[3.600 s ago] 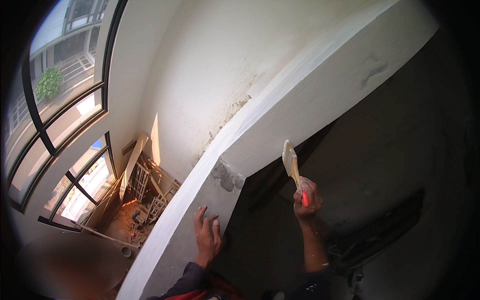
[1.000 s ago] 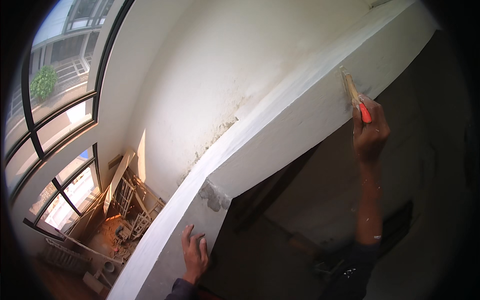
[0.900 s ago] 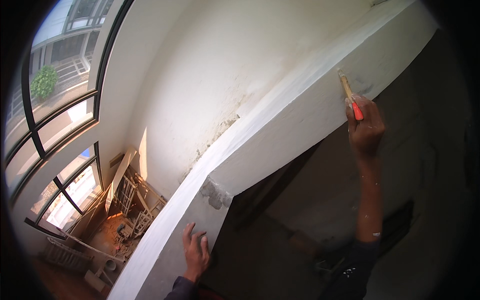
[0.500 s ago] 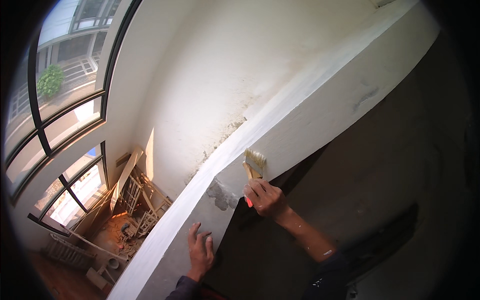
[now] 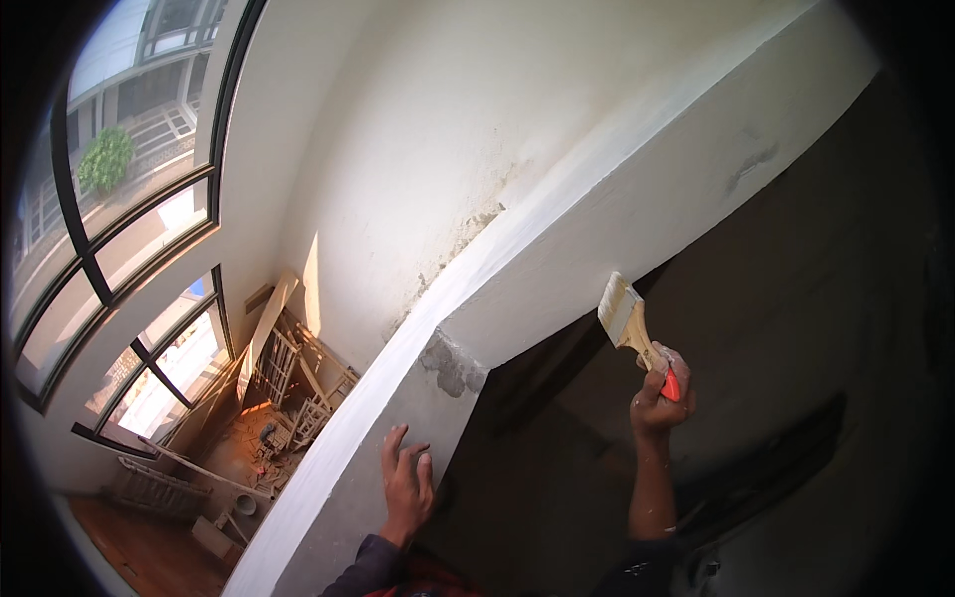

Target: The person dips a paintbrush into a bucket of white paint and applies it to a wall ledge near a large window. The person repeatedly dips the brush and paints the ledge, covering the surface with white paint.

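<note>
The brush (image 5: 627,318), half a second ago beside the ledge's patched corner (image 5: 453,365), has shifted right to the near edge of the pale ledge (image 5: 592,257). The right hand (image 5: 653,406) has moved with it; the right forearm (image 5: 653,493), formerly slanting leftward, now stands nearly upright, and the red handle tip (image 5: 671,386) shows more fully.

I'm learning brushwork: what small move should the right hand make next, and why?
Perhaps the right hand should bring the paintbrush over to the dark grey patch at the bend of the beam, since it looks darker than its surroundings and the left hand lies clear of it.
</note>
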